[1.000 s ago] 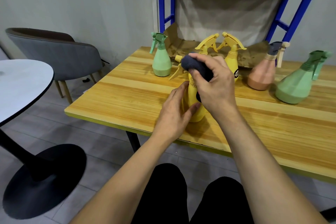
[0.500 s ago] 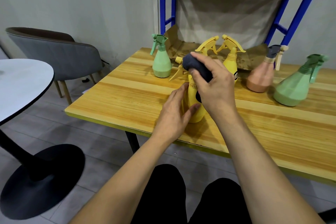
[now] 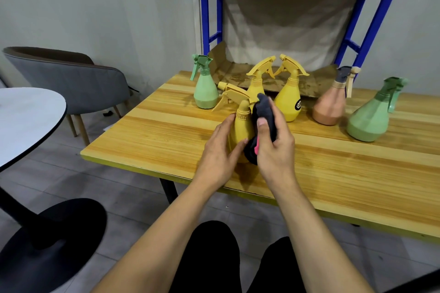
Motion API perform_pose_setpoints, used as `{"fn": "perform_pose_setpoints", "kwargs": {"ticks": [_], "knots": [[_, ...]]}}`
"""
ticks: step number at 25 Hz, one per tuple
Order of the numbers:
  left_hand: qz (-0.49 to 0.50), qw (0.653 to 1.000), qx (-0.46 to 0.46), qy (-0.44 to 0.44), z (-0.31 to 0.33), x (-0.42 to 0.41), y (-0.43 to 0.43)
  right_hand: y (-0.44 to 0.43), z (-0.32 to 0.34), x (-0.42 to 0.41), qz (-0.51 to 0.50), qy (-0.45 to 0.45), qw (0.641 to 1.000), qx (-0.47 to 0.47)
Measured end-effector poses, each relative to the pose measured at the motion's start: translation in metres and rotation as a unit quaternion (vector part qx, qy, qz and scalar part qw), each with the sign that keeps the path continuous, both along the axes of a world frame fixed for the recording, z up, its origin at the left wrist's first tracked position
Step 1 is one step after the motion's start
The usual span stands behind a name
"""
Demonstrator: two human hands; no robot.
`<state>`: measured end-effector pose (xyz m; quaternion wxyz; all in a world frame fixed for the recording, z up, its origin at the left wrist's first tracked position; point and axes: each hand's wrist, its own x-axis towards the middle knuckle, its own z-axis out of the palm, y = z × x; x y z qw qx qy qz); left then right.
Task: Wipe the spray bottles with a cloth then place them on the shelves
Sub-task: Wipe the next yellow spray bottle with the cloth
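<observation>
Left hand point(image 3: 217, 150) cups the yellow bottle point(image 3: 241, 126); right hand point(image 3: 273, 147) pinches the dark cloth point(image 3: 264, 112) against it.

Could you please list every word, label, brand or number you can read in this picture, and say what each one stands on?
No text here can be read outright.
Black oval label on the right-hand rear yellow bottle: white marking, too small and blurred to read.
Neck collar of the front yellow bottle: faint raised marks, not legible.
</observation>
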<state>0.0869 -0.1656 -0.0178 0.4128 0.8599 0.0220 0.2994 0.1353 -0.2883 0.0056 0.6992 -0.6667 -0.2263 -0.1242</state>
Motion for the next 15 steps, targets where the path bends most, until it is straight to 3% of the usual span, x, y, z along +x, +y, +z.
{"fn": "perform_pose_setpoints", "kwargs": {"ticks": [7,15], "knots": [[-0.005,1.0,0.0,0.021,0.004,0.011,0.012,-0.002,-0.03,0.007,0.022,0.089,0.984,-0.155],[0.061,0.994,-0.095,-0.008,-0.005,0.009,0.032,0.001,-0.029,-0.001,0.019,0.022,0.945,-0.325]]}}
